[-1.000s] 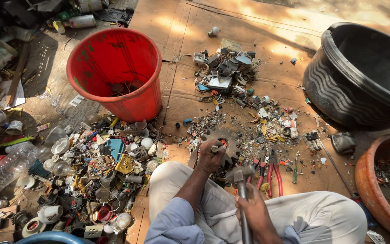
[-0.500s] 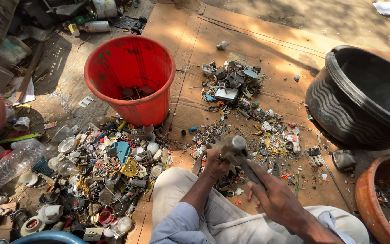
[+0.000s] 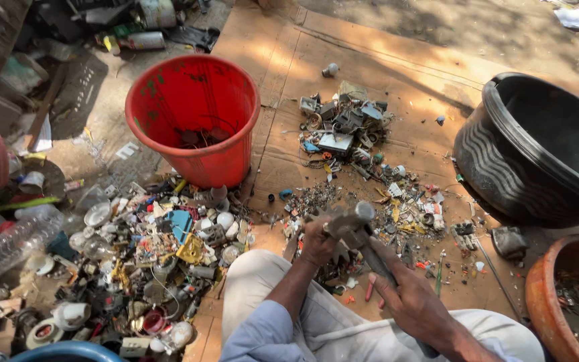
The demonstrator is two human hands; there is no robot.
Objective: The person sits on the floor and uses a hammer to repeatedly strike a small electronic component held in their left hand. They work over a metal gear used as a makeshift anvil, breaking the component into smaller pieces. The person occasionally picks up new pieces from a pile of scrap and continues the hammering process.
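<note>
Hammering small scrap apart on the cardboard-covered floor

Left lies a heap of mixed scrap (image 3: 149,261) before a red bucket (image 3: 196,121); at centre the left hand (image 3: 317,240) is closed around a small piece pinned to the cardboard floor (image 3: 289,74) (what it is cannot be told), while the right hand (image 3: 413,305) grips the handle of a hammer (image 3: 356,224) whose head sits just over it. The striking step seems in hand; the next blow calls for fingers kept clear. A black tub (image 3: 497,174) stands right.
</note>
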